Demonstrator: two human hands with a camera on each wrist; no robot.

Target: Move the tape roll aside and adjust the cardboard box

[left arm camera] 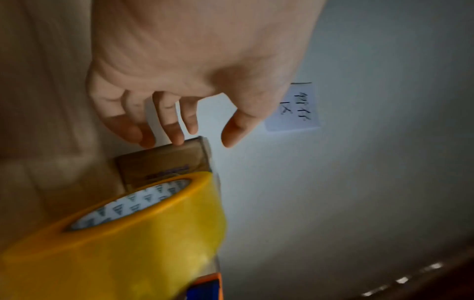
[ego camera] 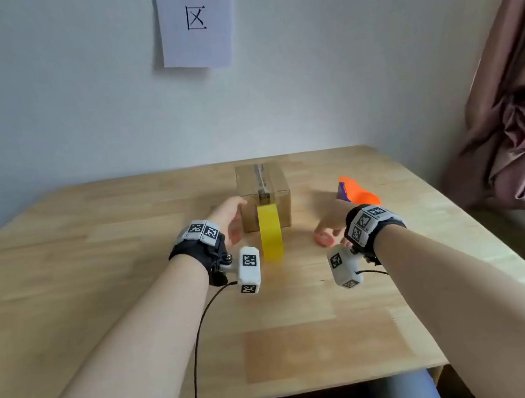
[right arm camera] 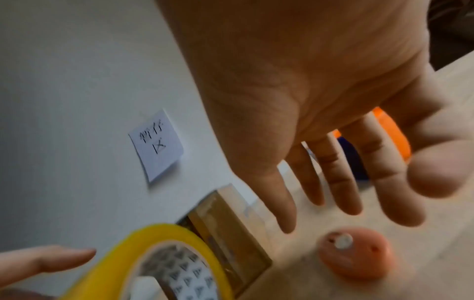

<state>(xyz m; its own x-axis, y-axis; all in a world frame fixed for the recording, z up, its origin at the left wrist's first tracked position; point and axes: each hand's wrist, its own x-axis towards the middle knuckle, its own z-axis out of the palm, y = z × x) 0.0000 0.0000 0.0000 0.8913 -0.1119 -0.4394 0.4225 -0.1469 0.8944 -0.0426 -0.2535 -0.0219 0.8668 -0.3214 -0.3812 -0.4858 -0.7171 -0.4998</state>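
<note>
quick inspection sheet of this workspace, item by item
surface: wooden table, pale patch near the front edge.
job's things: cardboard box at the back, taped on top; yellow tape roll standing on edge in front of it.
clutter: small pink round object near the right hand; orange and purple item beyond it.
grippers: left hand open beside the box, touch unclear; right hand open, fingers spread over the pink object, holding nothing.
cables: black cable runs from the left wrist unit off the front edge.
surroundings: paper sign on the wall; pink curtain at right.
</note>
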